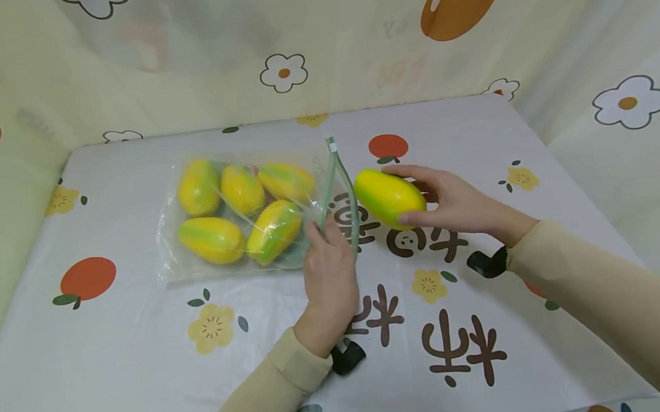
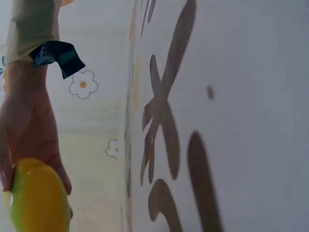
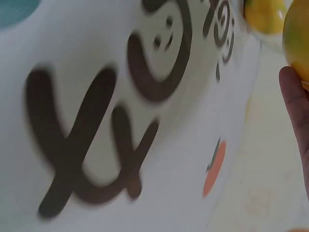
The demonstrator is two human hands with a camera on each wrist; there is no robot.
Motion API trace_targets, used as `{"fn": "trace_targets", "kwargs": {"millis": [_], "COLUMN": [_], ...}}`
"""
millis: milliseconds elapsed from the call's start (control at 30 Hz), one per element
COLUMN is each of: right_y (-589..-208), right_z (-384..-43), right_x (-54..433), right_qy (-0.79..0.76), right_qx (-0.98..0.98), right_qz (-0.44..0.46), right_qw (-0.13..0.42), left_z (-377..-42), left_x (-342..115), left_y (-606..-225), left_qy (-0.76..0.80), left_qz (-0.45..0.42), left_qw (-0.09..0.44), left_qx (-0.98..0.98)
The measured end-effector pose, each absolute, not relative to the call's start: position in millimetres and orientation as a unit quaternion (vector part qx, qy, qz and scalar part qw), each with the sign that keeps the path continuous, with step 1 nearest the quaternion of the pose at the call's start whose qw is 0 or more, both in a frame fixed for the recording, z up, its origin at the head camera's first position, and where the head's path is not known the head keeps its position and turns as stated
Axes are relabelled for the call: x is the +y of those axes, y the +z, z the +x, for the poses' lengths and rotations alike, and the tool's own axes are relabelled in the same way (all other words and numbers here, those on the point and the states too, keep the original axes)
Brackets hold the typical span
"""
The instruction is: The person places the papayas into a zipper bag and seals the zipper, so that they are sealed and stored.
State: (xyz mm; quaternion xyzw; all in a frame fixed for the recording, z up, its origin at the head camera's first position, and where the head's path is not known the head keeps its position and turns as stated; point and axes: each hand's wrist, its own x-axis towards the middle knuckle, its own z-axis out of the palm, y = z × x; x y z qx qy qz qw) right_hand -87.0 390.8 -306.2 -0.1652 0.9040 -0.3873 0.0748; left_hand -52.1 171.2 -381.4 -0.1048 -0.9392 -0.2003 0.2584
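A clear zip bag (image 1: 168,250) lies flat on the left half of the table, with several yellow-green mangoes (image 1: 211,240) inside. Its green-edged mouth faces right and gapes apart, with a white slider at the far end. My left hand (image 1: 331,279) pinches the near lip of that mouth between thumb and fingers. Just right of the opening, my right hand (image 1: 451,200) grips one more glossy mango (image 1: 389,197), thumb on the near side and fingers behind. The left wrist view also has this mango (image 2: 41,198) in the right hand; the left hand is out of sight there.
A white cloth (image 1: 121,375) printed with fruit, flowers and brown lettering covers the table. Patterned curtain fabric (image 1: 202,64) hangs behind and at both sides. Black straps (image 1: 348,357) stick out at the wrists.
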Motion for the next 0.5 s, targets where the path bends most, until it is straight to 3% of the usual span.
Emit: {"fn": "trace_targets", "kwargs": {"millis": [133,233,500], "right_y": [-312,-315,-317], "right_z": [-94,-97,-106], "right_x": [377,371,354], "right_qy": [-0.394,-0.396,-0.381], "right_qx": [0.893,0.888,0.888], "right_qz": [-0.2,-0.213,-0.234], "right_qw": [0.087,0.093,0.106], "left_z": [-50,-50,-48], "left_x": [166,162,157], "left_y": [-374,-370,-371], "left_qy": [-0.287,-0.32,-0.341], "left_qz": [-0.095,-0.088,-0.081], "left_qw": [0.15,0.097,0.085], "left_qx": [-0.941,-0.938,-0.933]}}
